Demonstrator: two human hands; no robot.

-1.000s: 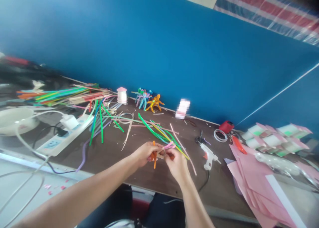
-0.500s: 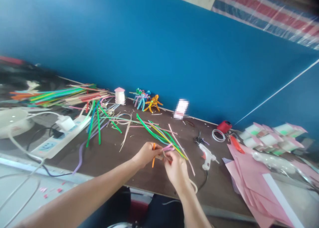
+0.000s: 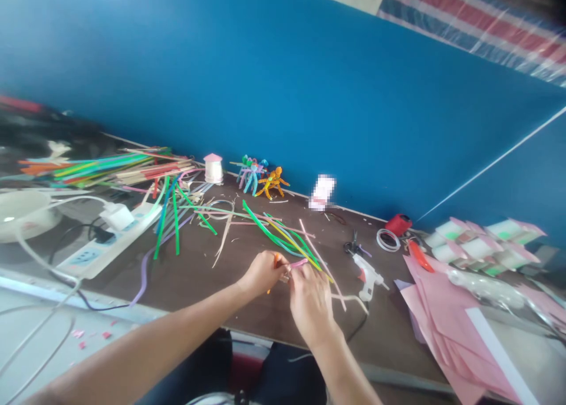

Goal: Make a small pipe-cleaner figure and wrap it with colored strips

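Pinched closed, the left hand point(image 3: 264, 273) grips an orange pipe cleaner point(image 3: 276, 257), now mostly covered. The right hand point(image 3: 311, 299) closes on a cream pipe cleaner point(image 3: 351, 298), its tail now swung out toward four o'clock, near the glue gun point(image 3: 369, 278). Pipe-cleaner figures point(image 3: 260, 178) stand at eleven.

Small piece between the hands point(image 3: 285, 273) mostly covered by fingers; its shape unclear. Phone-like object point(image 3: 322, 193) by the wall pixelated, unreadable. Dark heap point(image 3: 48, 125) at far left blurred. White bowl point(image 3: 26, 216) cut off by left edge. Forearms run out of view below.
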